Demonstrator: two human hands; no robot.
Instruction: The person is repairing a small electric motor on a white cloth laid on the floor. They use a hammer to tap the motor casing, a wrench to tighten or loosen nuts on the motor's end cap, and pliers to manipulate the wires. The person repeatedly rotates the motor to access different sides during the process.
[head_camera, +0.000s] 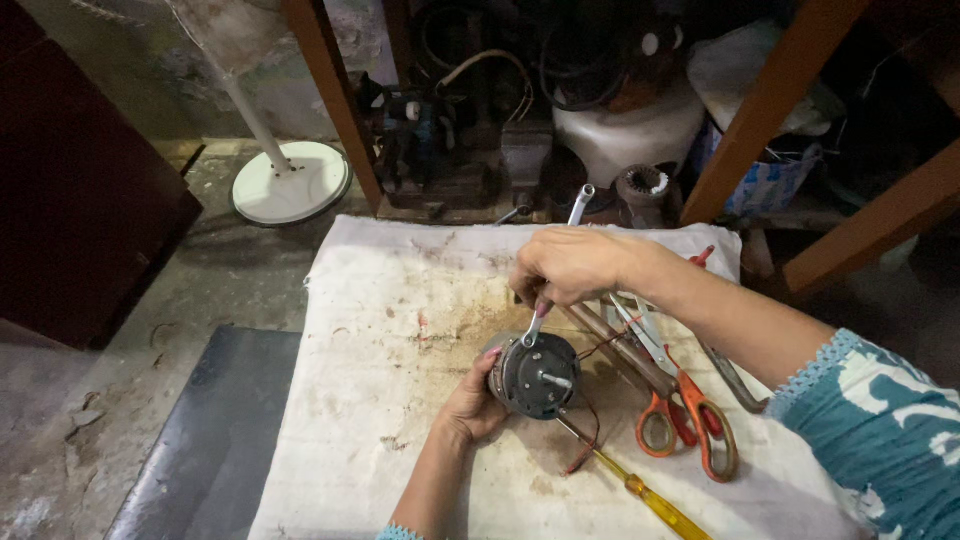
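Observation:
A round dark fan motor (537, 375) with a short shaft lies on a stained white cloth (380, 330). My left hand (470, 402) cups its left side and steadies it. My right hand (570, 265) is closed around a small silver wrench (533, 327), whose lower end rests on the motor's top edge while its upper end (581, 203) sticks out beyond my fist. Thin red wires (590, 440) trail from the motor.
Orange-handled scissors (690, 415), a yellow-handled screwdriver (640, 490) and metal rods (620, 350) lie right of the motor. A white fan base on a pole (290, 185) stands at the back left. Cluttered wooden shelving (520, 100) fills the back. A dark panel (210, 430) lies left.

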